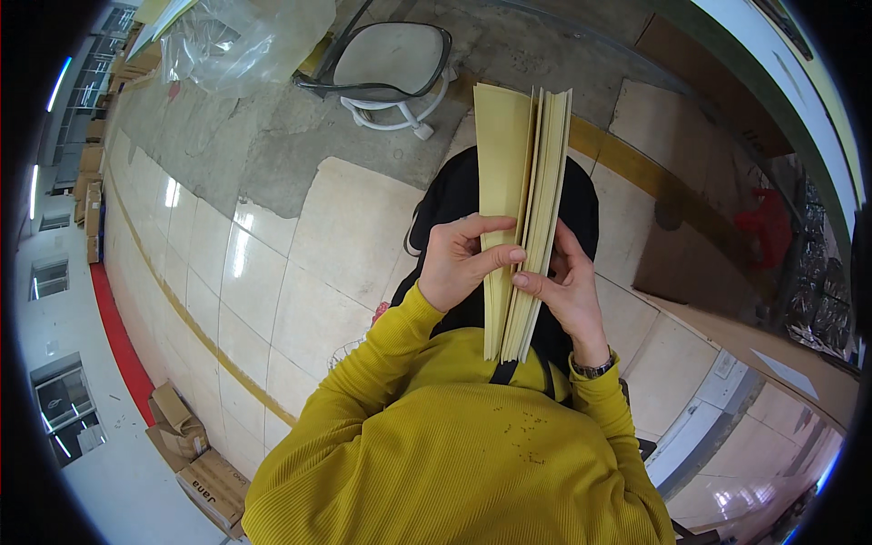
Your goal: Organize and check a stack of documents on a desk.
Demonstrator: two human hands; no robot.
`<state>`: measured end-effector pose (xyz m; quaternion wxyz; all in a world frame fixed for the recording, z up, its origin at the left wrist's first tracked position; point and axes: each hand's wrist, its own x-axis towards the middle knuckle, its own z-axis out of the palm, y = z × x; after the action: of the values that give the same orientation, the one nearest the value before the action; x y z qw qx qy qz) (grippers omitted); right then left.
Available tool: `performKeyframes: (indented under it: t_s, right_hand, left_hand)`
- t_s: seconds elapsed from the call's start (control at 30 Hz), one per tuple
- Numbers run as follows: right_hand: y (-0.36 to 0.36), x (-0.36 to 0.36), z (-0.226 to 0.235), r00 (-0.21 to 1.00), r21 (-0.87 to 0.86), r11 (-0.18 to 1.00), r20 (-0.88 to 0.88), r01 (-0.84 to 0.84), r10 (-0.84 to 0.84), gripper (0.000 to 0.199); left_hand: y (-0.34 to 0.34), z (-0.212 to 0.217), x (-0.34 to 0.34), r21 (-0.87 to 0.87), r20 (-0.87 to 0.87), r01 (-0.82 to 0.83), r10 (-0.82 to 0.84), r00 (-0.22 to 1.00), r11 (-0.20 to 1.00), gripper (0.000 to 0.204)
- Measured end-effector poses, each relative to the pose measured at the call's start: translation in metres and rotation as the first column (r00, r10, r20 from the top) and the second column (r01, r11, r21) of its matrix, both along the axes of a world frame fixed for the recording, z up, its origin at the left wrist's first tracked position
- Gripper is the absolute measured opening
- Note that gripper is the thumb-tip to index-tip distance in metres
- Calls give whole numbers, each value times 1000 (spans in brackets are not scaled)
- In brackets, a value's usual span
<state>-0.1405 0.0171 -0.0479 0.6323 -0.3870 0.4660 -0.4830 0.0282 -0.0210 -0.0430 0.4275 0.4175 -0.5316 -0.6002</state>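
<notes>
Paper stack (522, 218) between both hands (513, 272)

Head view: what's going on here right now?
A person in a yellow sweater holds a stack of pale yellow sheets edge-up in front of them. The left hand grips one side, thumb between sheets, and the right hand steadies the other. A chair stands on the floor beyond.
</notes>
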Motion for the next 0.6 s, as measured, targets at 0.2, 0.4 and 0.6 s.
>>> performKeyframes:
  t_s: [0.2,0.4,0.6]
  right_hand:
    - [0,0,1,1000,11,1000,29,6,-6,89]
    - [0,0,4,1000,34,999,25,-2,1,90]
    - [-1,1,5,1000,9,1000,15,3,-3,89]
  left_hand:
    - [6,-4,-1,39,149,-116,109,983,992,11]
    - [8,6,-14,-93,61,-242,248,967,966,15]
    - [6,8,-6,-46,117,-10,16,993,999,32]
